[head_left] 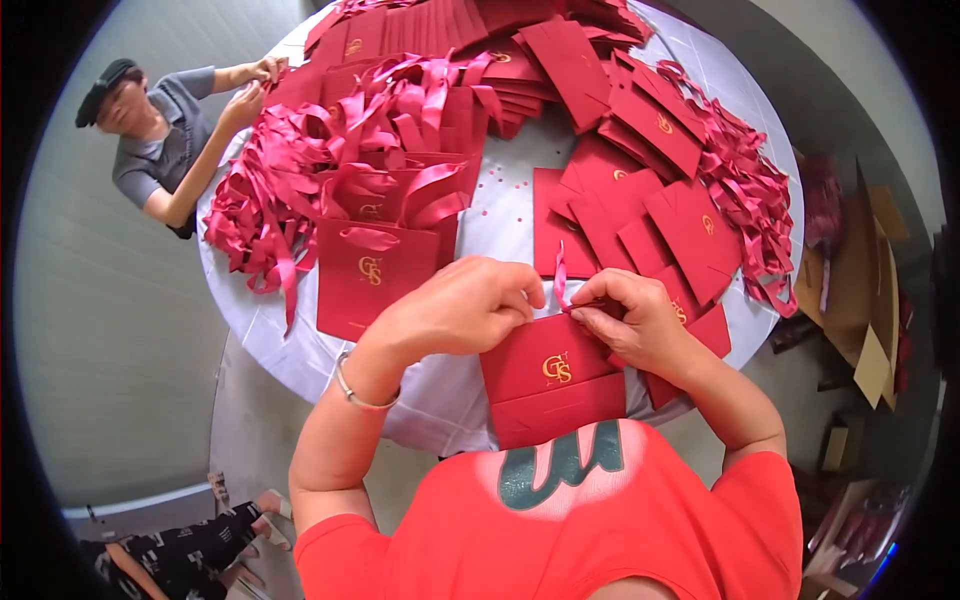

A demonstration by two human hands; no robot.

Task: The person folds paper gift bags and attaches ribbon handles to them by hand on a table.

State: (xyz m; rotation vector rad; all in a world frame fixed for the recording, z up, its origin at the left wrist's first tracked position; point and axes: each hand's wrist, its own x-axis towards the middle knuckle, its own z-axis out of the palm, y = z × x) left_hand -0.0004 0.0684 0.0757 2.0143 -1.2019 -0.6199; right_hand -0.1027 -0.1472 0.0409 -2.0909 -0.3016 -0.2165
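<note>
A flat red paper bag (555, 375) with a gold emblem lies at the table's near edge, against the front of my red shirt. At its top edge, my right hand (625, 315) pinches a pink ribbon (561, 275) between thumb and fingers. My left hand (490, 300) is closed at the bag's top left corner, its fingertips curled down; what they hold, if anything, is hidden. Left of my hands stand red bags with ribbon handles (368, 270). Flat red bags (695, 235) without visible ribbons lie in overlapping piles to the right.
Loose pink ribbons (740, 170) are heaped along the right edge of the round white-covered table (500, 230). Red bags (430, 35) are stacked at the back. A co-worker (170, 130) works at the left edge. Open cardboard boxes (865, 290) stand at the right.
</note>
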